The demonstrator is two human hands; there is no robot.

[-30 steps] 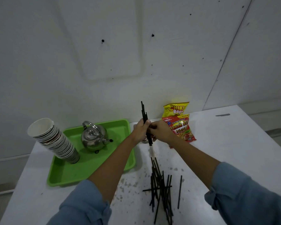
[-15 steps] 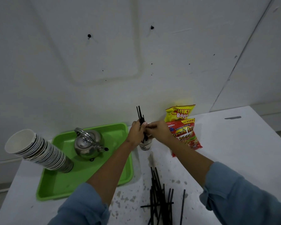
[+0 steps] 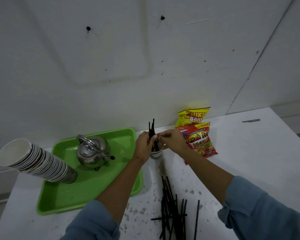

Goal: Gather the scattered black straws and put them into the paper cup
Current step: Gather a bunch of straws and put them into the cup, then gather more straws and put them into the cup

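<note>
A small paper cup (image 3: 155,154) stands on the white table near the wall. A bunch of black straws (image 3: 152,129) stands upright in it, tips poking above my hands. My left hand (image 3: 144,144) is wrapped around the bunch just above the cup's rim. My right hand (image 3: 173,140) pinches the same straws from the right side with its fingertips. Several more black straws (image 3: 171,208) lie in a loose pile on the table nearer to me, between my forearms.
A green tray (image 3: 87,187) at the left holds a metal teapot (image 3: 92,151) and a leaning stack of paper cups (image 3: 35,161). Two snack bags (image 3: 197,135) lean against the wall right of the cup. The speckled table (image 3: 249,161) stretches right.
The bunch of straws has gone down from above the table into the paper cup. Both hands followed it down and stay on it. The camera has tilted a little.
</note>
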